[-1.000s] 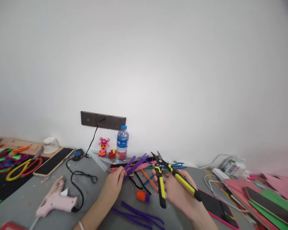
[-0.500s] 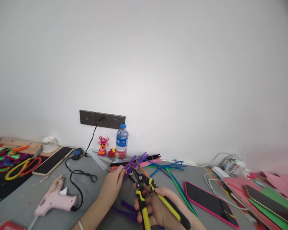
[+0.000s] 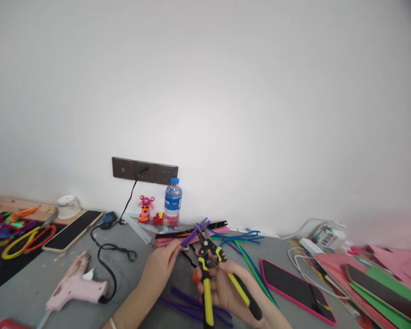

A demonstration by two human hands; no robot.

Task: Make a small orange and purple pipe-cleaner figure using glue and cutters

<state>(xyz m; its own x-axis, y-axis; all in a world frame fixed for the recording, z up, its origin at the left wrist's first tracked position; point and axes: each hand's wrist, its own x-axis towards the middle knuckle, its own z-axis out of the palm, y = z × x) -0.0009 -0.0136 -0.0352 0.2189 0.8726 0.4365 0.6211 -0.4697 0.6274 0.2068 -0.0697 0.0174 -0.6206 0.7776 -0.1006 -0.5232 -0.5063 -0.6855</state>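
My left hand (image 3: 160, 262) pinches a bundle of purple pipe cleaners (image 3: 196, 233) that slants up and to the right. In my right hand (image 3: 222, 288) is a pair of pliers (image 3: 208, 260) with yellow and black handles, spread apart, a spring between them. Its jaws gape beside the upper part of the bundle; whether they touch it I cannot tell. More purple pipe cleaners (image 3: 188, 304) lie on the table below my hands. Behind the bundle rest black pipe cleaners (image 3: 217, 225) and pink ones, with blue and green pipe cleaners (image 3: 250, 256) to the right.
A pink glue gun (image 3: 77, 288) with a black cord lies at left, near a phone (image 3: 73, 230) and scissors (image 3: 29, 242). A water bottle (image 3: 173, 205) and a small figure (image 3: 145, 210) stand by the wall. At right are a pink-edged phone (image 3: 296, 290) and coloured sheets (image 3: 380, 278).
The pliers have shifted a little to the right and stand more upright. The purple bundle looks narrower and closer together in my left hand. The view has moved slightly.
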